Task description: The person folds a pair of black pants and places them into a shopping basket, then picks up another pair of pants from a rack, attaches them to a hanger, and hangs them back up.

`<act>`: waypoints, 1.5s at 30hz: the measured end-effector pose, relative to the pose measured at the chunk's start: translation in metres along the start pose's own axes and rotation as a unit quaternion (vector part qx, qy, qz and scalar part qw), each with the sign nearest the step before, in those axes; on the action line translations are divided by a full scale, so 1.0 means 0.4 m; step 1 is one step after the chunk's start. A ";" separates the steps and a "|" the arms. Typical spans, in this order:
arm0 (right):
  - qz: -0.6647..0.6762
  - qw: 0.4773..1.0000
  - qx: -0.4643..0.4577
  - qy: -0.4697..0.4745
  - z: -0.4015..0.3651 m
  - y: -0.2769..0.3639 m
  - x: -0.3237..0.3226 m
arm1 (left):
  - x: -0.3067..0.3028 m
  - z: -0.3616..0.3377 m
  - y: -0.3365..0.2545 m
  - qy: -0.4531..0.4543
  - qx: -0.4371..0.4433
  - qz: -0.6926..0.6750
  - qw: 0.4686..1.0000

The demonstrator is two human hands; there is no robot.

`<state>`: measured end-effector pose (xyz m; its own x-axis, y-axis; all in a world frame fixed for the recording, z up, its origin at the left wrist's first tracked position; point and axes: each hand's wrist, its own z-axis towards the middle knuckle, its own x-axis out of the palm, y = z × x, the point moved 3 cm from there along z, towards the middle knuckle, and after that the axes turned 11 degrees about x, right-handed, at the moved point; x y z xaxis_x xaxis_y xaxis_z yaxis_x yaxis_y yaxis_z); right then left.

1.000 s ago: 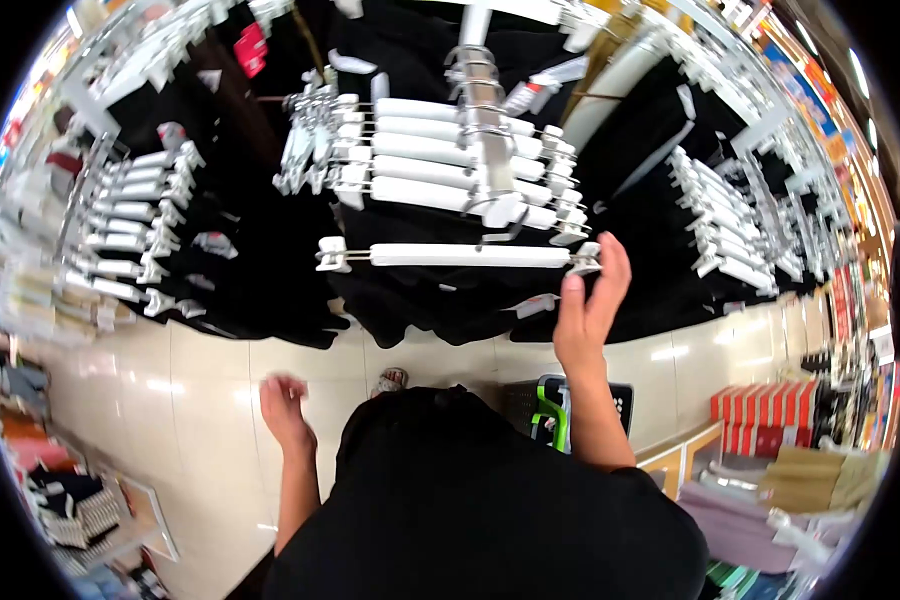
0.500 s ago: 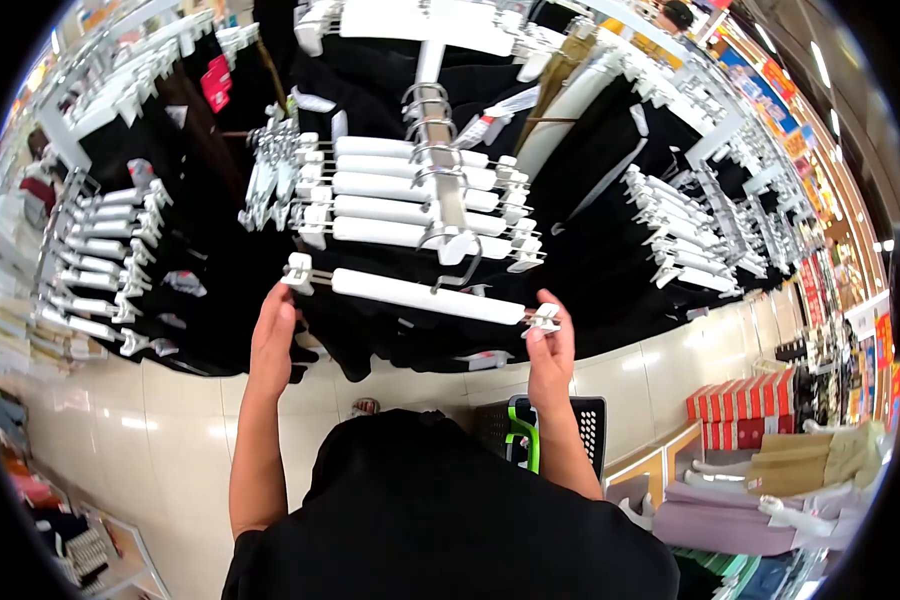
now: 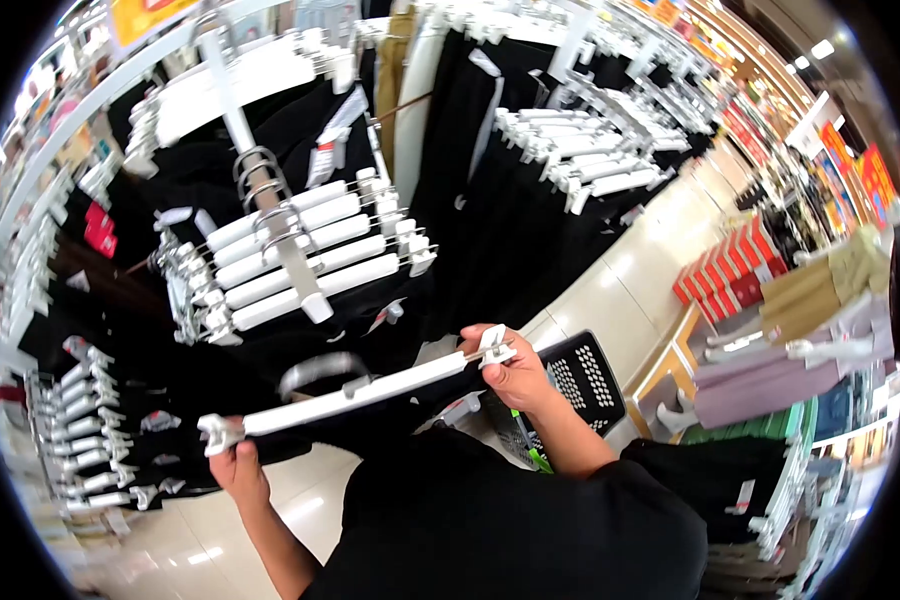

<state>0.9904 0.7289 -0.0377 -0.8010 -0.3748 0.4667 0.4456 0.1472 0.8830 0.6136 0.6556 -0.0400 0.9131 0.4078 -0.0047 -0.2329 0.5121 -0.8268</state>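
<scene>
A white clip hanger (image 3: 370, 394) is in front of my body, tilted with its right end higher. Black cloth hangs from it, mostly hidden beneath the bar. My left hand (image 3: 240, 478) grips the hanger's left end at the white clip. At the other end, my right hand (image 3: 515, 378) is closed around the right clip. The hook is blurred above the bar and is off the rail. Just beyond it, several similar hangers (image 3: 300, 278) with black garments hang on a metal display arm (image 3: 278, 232).
More black garments (image 3: 540, 240) hang to the right and left on white racks. A black shopping basket (image 3: 582, 382) with green handles stands by my right arm. Red boxes (image 3: 725, 270) and a shelf of folded clothing (image 3: 770, 390) are farther right, along the tiled aisle.
The hanger has come away from the display arm and nearer my body, tilting up at the right. Both hands moved with it, and my view has turned to the right.
</scene>
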 end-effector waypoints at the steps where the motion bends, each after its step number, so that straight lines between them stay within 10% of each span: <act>1: 0.002 1.000 -0.005 0.026 -0.006 0.012 0.009 | -0.002 0.007 -0.017 0.019 0.013 -0.030 0.999; 16: -0.124 0.822 -0.047 0.553 -0.092 0.056 0.085 | -0.001 -0.082 -0.139 0.216 0.114 -0.160 0.956; 41: -0.033 0.880 0.001 0.474 -0.121 -0.048 0.030 | -0.022 -0.136 -0.117 0.265 -0.001 -0.091 0.960; 45: 0.040 0.951 0.052 0.301 -0.131 -0.142 -0.009 | -0.025 -0.194 -0.081 0.054 -0.259 0.028 0.964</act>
<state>0.9887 0.6738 -0.0921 -0.3779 -0.8108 0.4470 0.4289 0.2745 0.8606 0.6378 0.5762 -0.0570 0.9401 0.3280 -0.0929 -0.1100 0.0341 -0.9933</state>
